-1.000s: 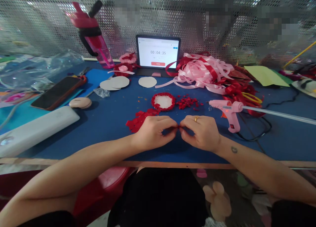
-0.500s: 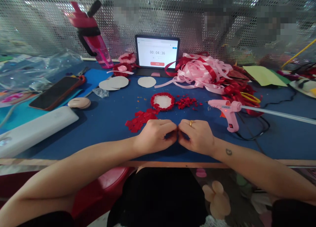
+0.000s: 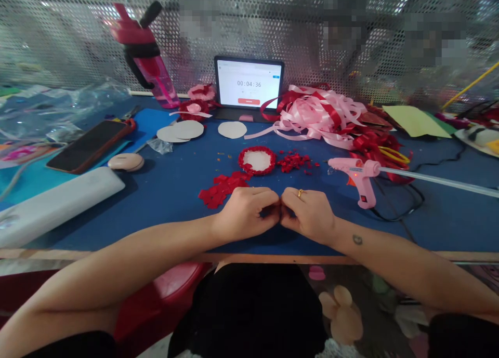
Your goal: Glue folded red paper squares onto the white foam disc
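Note:
My left hand [image 3: 249, 212] and my right hand [image 3: 310, 215] meet knuckle to knuckle above the near part of the blue table. Both are closed in a pinch, and whatever lies between the fingertips is too small or hidden to make out. Red ribbon squares [image 3: 223, 189] lie in a loose pile beside my left hand. Just beyond my hands sits a white disc [image 3: 257, 160] edged with a ring of red folded ribbon [image 3: 242, 166]. Small folded red pieces [image 3: 294, 162] are heaped at its right. Right of my right hand rests a pink glue gun [image 3: 358, 179] with a clear stick in it.
A tablet with a timer [image 3: 249, 85] stands at the back, near tangled pink and red ribbon [image 3: 319, 111]. White discs [image 3: 233, 129] lie before it. A phone [image 3: 83, 146], a long white case [image 3: 62, 210] and a pink bottle [image 3: 150, 67] are on the left. The glue gun's cord [image 3: 405, 216] trails right.
Both hands stay pinched together in nearly the same place. My right hand and forearm have shifted very slightly left; the things on the table have not moved.

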Demonstrator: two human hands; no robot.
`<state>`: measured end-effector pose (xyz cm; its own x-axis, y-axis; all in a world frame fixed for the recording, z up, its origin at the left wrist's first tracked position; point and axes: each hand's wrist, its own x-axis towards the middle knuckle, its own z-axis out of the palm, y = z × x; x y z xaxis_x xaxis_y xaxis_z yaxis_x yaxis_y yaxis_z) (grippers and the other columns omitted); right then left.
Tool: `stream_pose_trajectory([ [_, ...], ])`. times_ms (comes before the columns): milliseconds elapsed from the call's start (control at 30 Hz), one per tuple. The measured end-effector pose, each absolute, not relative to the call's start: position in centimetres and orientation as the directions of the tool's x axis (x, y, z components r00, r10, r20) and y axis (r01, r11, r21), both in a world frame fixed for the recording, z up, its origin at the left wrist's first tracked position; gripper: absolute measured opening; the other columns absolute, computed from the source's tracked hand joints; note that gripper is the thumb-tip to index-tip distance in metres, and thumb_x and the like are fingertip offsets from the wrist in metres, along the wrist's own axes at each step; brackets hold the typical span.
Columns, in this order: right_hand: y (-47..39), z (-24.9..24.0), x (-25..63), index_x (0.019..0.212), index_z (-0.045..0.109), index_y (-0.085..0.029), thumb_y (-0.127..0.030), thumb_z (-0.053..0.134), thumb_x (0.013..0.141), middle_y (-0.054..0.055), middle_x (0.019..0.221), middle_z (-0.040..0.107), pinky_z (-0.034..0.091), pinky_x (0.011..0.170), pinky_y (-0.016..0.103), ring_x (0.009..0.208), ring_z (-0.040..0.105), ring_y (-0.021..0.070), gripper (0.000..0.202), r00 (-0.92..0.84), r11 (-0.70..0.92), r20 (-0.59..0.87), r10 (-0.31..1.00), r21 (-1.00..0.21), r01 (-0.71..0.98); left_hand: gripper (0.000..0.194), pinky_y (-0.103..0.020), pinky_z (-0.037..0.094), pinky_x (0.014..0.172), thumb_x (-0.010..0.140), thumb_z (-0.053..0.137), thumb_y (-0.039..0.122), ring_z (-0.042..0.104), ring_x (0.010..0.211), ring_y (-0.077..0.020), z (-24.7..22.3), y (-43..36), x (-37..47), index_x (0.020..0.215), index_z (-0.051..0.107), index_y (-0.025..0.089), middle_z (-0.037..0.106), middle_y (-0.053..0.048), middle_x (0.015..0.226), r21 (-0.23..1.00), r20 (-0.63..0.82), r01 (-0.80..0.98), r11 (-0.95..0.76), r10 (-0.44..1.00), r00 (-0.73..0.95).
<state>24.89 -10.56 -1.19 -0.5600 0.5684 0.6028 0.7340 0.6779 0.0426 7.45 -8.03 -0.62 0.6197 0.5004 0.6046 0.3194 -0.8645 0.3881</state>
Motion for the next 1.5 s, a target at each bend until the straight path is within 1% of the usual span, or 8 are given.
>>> stream_pose_trajectory([
  [267,-10.6,-1.2,24.8,0.067,0.044,-0.019,-0.017,0.041,0.077,-0.003,0.057,0.05,0.025,0.049,0.024,0.05,0.044,0.0098,0.011,-0.551,0.673,0.589,0.591,0.016,0.74,0.011,-0.013,0.035,0.046,0.068,0.05,0.007,0.045,0.049,-0.0037,-0.8,-7.9,7.5,0.06,0.051,0.014,0.051,0.004,0.056,0.378,0.609,0.309,-0.873,0.486,0.627],
  [633,-10.5,-1.3,24.8,0.067,0.045,-0.019,-0.018,0.041,0.077,-0.003,0.056,0.051,0.024,0.048,0.024,0.049,0.043,0.0094,0.011,-0.557,0.673,0.575,0.6,0.013,0.739,0.012,-0.013,0.036,0.045,0.069,0.049,0.008,0.046,0.048,-0.0037,-0.8,-7.9,7.5,0.059,0.05,0.014,0.051,0.004,0.056,0.368,0.607,0.305,-0.879,0.475,0.637],
  [767,-10.4,-0.7,25.1,0.067,0.046,-0.019,-0.018,0.043,0.078,-0.003,0.057,0.052,0.027,0.049,0.023,0.05,0.047,0.0087,0.012,-0.562,0.682,0.566,0.603,0.0,0.731,0.009,-0.013,0.039,0.048,0.071,0.05,0.009,0.049,0.051,-0.0042,-0.6,-7.6,7.4,0.065,0.054,0.014,0.055,0.004,0.059,0.358,0.617,0.297,-0.885,0.462,0.637],
  [867,-10.3,-0.5,25.4,0.068,0.049,-0.018,-0.02,0.044,0.08,-0.005,0.057,0.053,0.029,0.05,0.022,0.051,0.049,0.0078,0.013,-0.536,0.678,0.595,0.599,-0.02,0.735,0.008,-0.013,0.041,0.051,0.073,0.051,0.011,0.052,0.053,-0.0048,-0.5,-7.4,7.2,0.07,0.057,0.014,0.059,0.002,0.062,0.364,0.636,0.3,-0.882,0.471,0.612],
  [1033,-10.1,-0.4,25.6,0.07,0.053,-0.018,-0.022,0.047,0.08,-0.005,0.058,0.055,0.03,0.051,0.022,0.051,0.051,0.0075,0.012,-0.515,0.666,0.629,0.582,-0.006,0.746,0.008,-0.014,0.044,0.054,0.077,0.054,0.014,0.056,0.056,-0.0058,-0.5,-7.3,7.0,0.075,0.061,0.014,0.064,0.0,0.066,0.381,0.65,0.303,-0.873,0.486,0.584],
  [1133,-10.1,-0.5,25.6,0.071,0.053,-0.018,-0.022,0.046,0.081,-0.005,0.058,0.056,0.03,0.051,0.023,0.051,0.052,0.0077,0.014,-0.517,0.668,0.625,0.584,-0.008,0.744,0.009,-0.014,0.045,0.055,0.077,0.054,0.014,0.057,0.057,-0.0059,-0.6,-7.2,7.0,0.079,0.062,0.014,0.065,0.0,0.068,0.358,0.663,0.305,-0.882,0.471,0.583],
  [1267,-10.2,-0.4,25.6,0.071,0.053,-0.018,-0.023,0.043,0.082,-0.004,0.059,0.055,0.03,0.052,0.023,0.052,0.051,0.0083,0.015,-0.529,0.676,0.603,0.597,-0.023,0.737,0.011,-0.014,0.044,0.054,0.078,0.051,0.012,0.057,0.058,-0.0058,-0.6,-7.3,7.0,0.079,0.061,0.014,0.063,0.0,0.068,0.298,0.67,0.314,-0.902,0.431,0.604],
  [1500,-10.5,-0.8,25.1,0.065,0.047,-0.018,-0.018,0.041,0.08,-0.004,0.055,0.05,0.026,0.049,0.024,0.049,0.045,0.0085,0.016,-0.545,0.677,0.597,0.59,0.003,0.736,0.011,-0.014,0.039,0.048,0.074,0.049,0.009,0.051,0.052,-0.0048,-0.7,-7.7,7.2,0.066,0.056,0.014,0.056,0.003,0.059,0.247,0.657,0.329,-0.911,0.407,0.634],
])
